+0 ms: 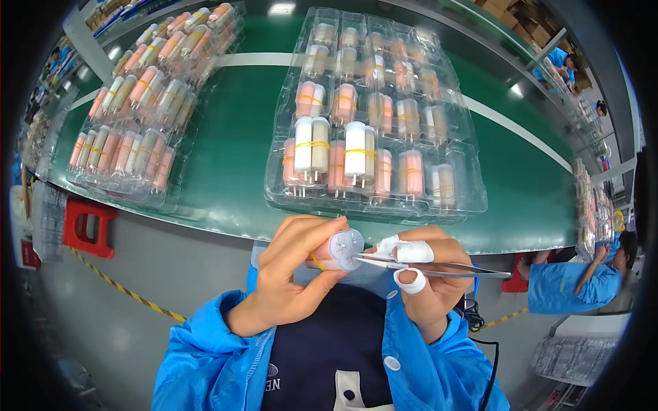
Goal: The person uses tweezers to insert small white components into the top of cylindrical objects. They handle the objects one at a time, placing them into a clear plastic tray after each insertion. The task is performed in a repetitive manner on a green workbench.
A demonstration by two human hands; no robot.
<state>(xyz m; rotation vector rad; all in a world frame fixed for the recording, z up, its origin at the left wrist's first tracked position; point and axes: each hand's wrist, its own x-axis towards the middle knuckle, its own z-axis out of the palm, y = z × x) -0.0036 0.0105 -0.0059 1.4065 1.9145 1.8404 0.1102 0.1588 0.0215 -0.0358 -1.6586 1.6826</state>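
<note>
My left hand (286, 270) is closed around a banded pair of cylinders (345, 248), pink and pale grey, with a yellow rubber band. Their grey end face, with small metal pins, is turned to the right. In my right hand (442, 294) is a pair of metal tweezers (466, 270), their tips touching or very close to that end face. White tape wraps several fingertips of this hand. Just beyond both hands, clear plastic trays (466, 195) hold several similar banded cylinders in pink, white and grey, some with metal pins pointing down.
A second stack of clear trays (147, 192) with cylinders stands at the left of the green table (233, 137). The table's near edge runs just past my hands. A red stool (89, 229) is on the floor at left. At right sits a co-worker in blue (572, 284).
</note>
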